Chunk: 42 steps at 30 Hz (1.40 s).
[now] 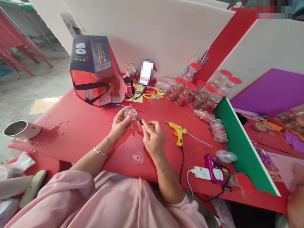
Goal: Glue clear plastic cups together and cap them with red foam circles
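My left hand point(121, 123) is closed around a small clear plastic cup point(130, 113), held above the red table. In my right hand point(154, 136) is a slim tool point(140, 121) with a dark shaft and a bit of yellow at the handle; its exact kind is hidden by my fingers. The tool's tip is at the cup, but whether it touches I cannot tell. On the table below lies a clear round plastic piece point(137, 158). To the right of my right hand rests a yellow glue gun point(177, 131) with a glue stick out of its back.
A dark blue and red bag point(95, 76) stands behind my left hand. Red-topped clear cups point(190, 90) and stacked clear cups point(218, 130) are at the right, by a green divider point(247, 148). A purple power strip point(215, 169) and a mug point(28, 131) are nearer the edges.
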Available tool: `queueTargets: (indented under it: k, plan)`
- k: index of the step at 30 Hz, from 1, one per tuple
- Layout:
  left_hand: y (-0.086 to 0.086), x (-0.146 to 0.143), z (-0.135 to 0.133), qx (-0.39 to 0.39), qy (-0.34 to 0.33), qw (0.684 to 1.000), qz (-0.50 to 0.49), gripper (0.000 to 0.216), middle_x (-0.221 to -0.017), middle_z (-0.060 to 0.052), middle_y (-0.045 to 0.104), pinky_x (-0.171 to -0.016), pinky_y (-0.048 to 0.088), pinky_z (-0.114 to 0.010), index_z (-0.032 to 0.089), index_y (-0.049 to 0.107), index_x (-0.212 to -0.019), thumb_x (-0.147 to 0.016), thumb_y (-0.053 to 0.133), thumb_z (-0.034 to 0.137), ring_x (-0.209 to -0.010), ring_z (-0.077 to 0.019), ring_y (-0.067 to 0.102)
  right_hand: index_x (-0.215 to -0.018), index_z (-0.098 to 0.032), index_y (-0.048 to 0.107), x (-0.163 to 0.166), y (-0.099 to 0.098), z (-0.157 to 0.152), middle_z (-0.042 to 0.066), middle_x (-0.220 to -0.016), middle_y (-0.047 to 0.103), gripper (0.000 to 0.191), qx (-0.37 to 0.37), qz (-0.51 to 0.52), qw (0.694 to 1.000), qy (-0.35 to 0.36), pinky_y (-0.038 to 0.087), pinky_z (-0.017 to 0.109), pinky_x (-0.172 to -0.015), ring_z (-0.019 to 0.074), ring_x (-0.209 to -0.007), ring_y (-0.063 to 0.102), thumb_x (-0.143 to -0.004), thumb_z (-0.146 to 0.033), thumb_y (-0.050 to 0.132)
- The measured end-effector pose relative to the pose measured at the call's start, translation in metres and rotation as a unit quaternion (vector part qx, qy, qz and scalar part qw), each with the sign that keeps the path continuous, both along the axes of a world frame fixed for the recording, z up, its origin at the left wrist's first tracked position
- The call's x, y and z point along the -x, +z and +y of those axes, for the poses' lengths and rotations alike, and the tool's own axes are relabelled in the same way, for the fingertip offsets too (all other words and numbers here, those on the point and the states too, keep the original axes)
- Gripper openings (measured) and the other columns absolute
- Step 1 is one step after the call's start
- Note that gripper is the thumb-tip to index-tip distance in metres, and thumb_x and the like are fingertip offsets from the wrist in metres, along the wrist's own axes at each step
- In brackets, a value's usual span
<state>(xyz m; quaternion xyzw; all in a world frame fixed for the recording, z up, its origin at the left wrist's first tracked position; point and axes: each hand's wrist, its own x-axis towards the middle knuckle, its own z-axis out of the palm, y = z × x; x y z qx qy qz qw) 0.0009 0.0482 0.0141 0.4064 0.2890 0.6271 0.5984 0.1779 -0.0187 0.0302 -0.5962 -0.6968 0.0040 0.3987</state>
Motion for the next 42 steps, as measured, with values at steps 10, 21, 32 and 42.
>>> queueTargets:
  k: [10,21,32,42]
  plan:
    - [-0.0052,0.0018,0.0009,-0.013,0.001,1.0,0.014,0.049,-0.116,-0.009,0.072,-0.051,0.058,-0.02,0.022,0.063,-0.13,-0.086,0.082,0.032,-0.079,-0.0161,0.074,-0.132,-0.04,0.071,-0.0007,-0.004,0.002,0.004,-0.112,0.068,0.031,0.002,-0.003,1.0,-0.024,0.046,0.025,-0.075,0.0133,-0.093,0.066,-0.103,-0.032,0.061]
    - [-0.0028,0.0,0.0013,-0.014,0.007,1.0,0.013,0.05,-0.119,-0.008,0.071,-0.052,0.059,-0.021,0.023,0.064,-0.13,-0.084,0.083,0.032,-0.075,-0.0121,0.071,-0.132,-0.04,0.071,0.0026,-0.0005,-0.0012,0.003,-0.112,0.068,0.03,-0.002,0.003,1.0,-0.007,0.047,0.024,-0.077,0.0122,-0.093,0.066,-0.104,-0.035,0.06]
    - [-0.0034,0.0002,0.0007,-0.01,0.007,1.0,0.015,0.051,-0.119,-0.009,0.072,-0.052,0.059,-0.02,0.022,0.063,-0.13,-0.085,0.083,0.034,-0.077,-0.0138,0.073,-0.132,-0.04,0.071,0.0,-0.0025,0.0014,0.003,-0.111,0.068,0.03,0.003,0.019,1.0,-0.019,0.045,0.024,-0.075,0.0115,-0.092,0.066,-0.104,-0.036,0.059]
    - [-0.0019,-0.001,-0.0005,-0.011,0.005,1.0,0.015,0.05,-0.118,-0.009,0.072,-0.053,0.059,-0.02,0.022,0.063,-0.13,-0.085,0.083,0.034,-0.075,-0.0126,0.072,-0.133,-0.039,0.071,-0.0003,-0.0005,0.0003,0.005,-0.113,0.067,0.031,0.01,0.006,1.0,-0.004,0.047,0.023,-0.078,0.0126,-0.095,0.066,-0.104,-0.035,0.059]
